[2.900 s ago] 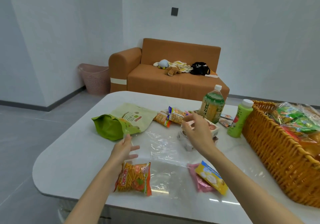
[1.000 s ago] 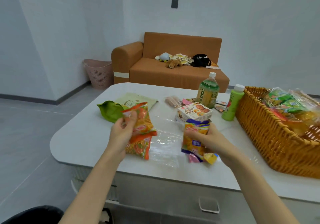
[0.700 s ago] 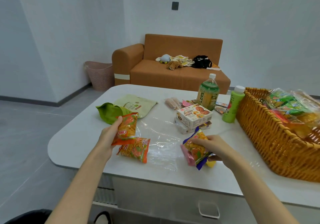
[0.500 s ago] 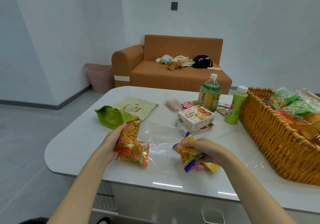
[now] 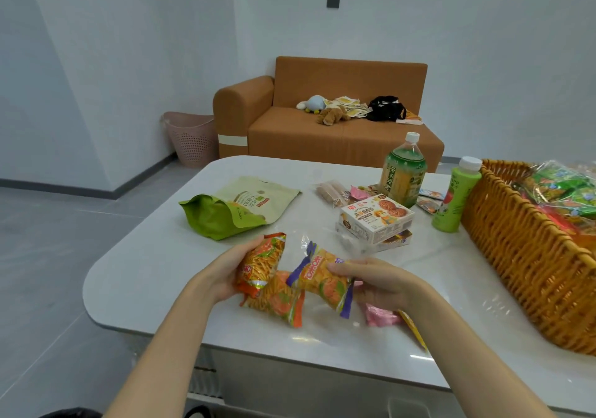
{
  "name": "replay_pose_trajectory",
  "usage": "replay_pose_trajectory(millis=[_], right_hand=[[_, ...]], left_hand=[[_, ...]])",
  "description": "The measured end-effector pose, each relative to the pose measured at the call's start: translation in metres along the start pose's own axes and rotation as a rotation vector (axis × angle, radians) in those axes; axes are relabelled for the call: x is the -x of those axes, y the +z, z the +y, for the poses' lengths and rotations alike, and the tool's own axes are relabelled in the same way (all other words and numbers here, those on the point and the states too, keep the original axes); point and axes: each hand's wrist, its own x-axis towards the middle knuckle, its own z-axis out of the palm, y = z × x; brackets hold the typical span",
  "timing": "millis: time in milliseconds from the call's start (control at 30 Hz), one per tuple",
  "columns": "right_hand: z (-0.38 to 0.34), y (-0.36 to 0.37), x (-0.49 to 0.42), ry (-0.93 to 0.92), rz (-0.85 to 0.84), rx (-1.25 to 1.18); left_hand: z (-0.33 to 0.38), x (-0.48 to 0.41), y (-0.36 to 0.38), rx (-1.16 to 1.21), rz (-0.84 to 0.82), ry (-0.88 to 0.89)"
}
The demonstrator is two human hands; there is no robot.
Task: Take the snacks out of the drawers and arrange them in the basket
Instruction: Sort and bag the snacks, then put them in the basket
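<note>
- Both hands have closed in toward each other since half a second back; the two packets they carry are now almost touching above the table's (image 5: 145, 275) near edge.
- Left hand (image 5: 225, 275): fingers wrapped round an orange stick-snack packet (image 5: 261, 264), lifted and tilted. A second orange packet (image 5: 279, 301) sits just under it (held or lying on the table, can't tell).
- Right hand (image 5: 377, 285): clamped on a purple-edged packet (image 5: 322, 279), logo side up. A pink packet (image 5: 382, 316) and a yellow packet (image 5: 414, 332) lie on the table below that hand.
- Done so far: the wicker basket (image 5: 532, 256) at the right already holds a heap of wrapped snacks.
- Left to do, I'd judge quite a bit: both held packets, plus the biscuit box (image 5: 377, 217), the green pouch (image 5: 232, 211), the big bottle (image 5: 403, 172), the small green bottle (image 5: 451, 198) and some small wrappers behind the box are all outside the basket.
- Drawer front (image 5: 322, 382) barely shows under the tabletop (contents hidden, so can't say whether more remains inside).
- Stage: roughly midway, gathering loose packets for a basket drop.
</note>
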Motion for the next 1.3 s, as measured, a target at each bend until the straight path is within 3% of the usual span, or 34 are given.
replay_pose_trajectory(millis=[200,400,700,800,1000,1167,1300], right_hand=[[0.004,0.002,-0.002,-0.109,-0.069,-0.194],[0.012,0.018,-0.006,-0.266,0.065,0.254],[0.01,0.027,0.001,-0.338,0.006,0.323],[0.01,0.029,0.005,-0.407,0.121,0.31],[0.051,-0.009,-0.037,-0.257,0.353,0.346],[0.017,0.03,0.003,-0.553,0.291,0.337],[0.007,0.02,0.01,-0.481,0.246,0.426]], left_hand=[[-0.006,0.011,0.007,-0.139,-0.043,-0.032],[-0.014,0.019,0.01,-0.091,-0.152,-0.064],[-0.015,0.012,0.008,0.075,-0.095,0.087],[-0.013,0.008,0.005,0.083,-0.075,0.104],[-0.01,0.009,0.004,0.053,-0.092,0.106],[-0.01,0.009,0.012,0.061,-0.07,0.113],[-0.013,0.005,0.013,0.066,-0.008,0.104]])
